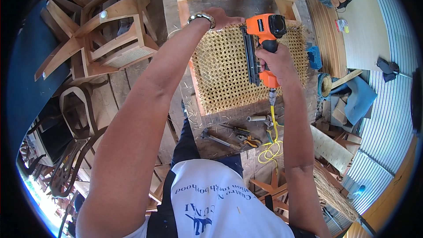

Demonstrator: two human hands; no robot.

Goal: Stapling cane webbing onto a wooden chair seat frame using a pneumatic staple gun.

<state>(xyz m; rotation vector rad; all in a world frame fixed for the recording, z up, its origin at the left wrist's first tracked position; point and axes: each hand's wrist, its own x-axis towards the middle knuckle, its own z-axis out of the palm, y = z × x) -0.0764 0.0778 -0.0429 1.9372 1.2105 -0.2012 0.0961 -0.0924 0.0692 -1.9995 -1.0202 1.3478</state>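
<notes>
While clamped around one orange nail gun (262, 46), right hand (275, 61); left hand (222, 18) flat on one cane panel (220, 68); two pliers (244, 137) on counter (211, 147).

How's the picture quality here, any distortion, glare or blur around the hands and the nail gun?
Head view: strong fisheye bending with a black rim; bright, even daylight. The right hand on the orange nail gun and the left hand on the cane panel look sharp; mild glare at the lower left edge.
</notes>
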